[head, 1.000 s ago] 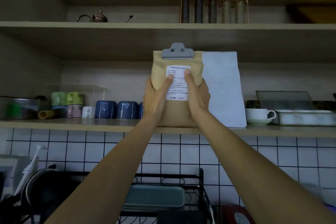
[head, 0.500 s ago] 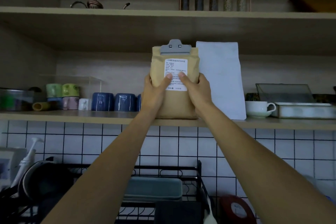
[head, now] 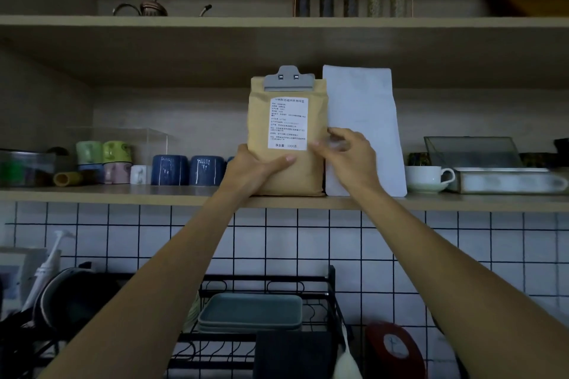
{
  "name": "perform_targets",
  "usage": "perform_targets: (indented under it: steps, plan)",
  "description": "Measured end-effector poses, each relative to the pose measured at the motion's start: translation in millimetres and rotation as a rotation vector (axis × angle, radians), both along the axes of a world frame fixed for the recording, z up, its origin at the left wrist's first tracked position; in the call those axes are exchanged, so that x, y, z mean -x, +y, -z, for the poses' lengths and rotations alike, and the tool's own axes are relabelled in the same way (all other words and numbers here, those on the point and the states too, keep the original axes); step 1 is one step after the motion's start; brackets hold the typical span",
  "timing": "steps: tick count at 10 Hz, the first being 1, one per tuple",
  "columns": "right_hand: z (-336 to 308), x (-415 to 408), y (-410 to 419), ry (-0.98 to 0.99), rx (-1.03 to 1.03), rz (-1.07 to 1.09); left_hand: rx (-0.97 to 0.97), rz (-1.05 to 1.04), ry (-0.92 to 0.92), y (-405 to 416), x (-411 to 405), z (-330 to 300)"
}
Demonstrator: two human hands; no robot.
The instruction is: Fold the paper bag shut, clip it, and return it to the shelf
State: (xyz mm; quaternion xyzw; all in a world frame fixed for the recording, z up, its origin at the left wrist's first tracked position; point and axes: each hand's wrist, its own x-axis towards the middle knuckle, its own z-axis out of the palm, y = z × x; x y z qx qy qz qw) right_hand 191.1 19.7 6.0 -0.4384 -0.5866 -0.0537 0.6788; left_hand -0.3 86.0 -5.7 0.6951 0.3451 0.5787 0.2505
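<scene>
**Bag on shelf, clip on**

The paper bag (head: 286,163) is stood upright on the lower shelf (head: 123,195), its folded top held by a grey clip (head: 288,80). It is placed just beside a white bag (head: 366,114), to that bag's left. The bag's lower left side is gripped by the left hand (head: 255,168), thumb across the front. The right hand (head: 348,154) is blurred at the bag's right edge, fingers loosely curled; grip cannot be told.
</scene>
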Motion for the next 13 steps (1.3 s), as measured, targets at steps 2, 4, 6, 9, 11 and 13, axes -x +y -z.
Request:
perform_targets:
  steps: [2, 4, 6, 9, 11, 13]
  plan:
    - [4.1, -52.1, -5.7, -0.043, 0.085, 0.527, -0.003, -0.03, 0.008, -2.5, -9.6, -1.2]
    - [11.7, -73.0, -6.2, 0.062, 0.31, 0.312, 0.017, 0.0, -0.012, -1.1, -9.1, -1.3]
    - [14.9, -65.3, -3.2, 0.043, 0.35, 0.442, -0.074, -0.099, -0.087, -5.1, -16.6, 5.6]
    - [14.8, -58.5, -6.6, -0.013, 0.45, 0.504, -0.048, -0.16, -0.057, -19.3, -22.1, 4.1]
    - [26.9, -45.5, -33.2, -0.202, 0.425, 0.578, -0.274, -0.467, 0.055, -59.8, -40.0, 12.6]
    - [24.4, -41.9, -76.5, -0.412, 0.254, 0.539, -0.447, -0.524, 0.312, -100.1, -76.3, 16.4]
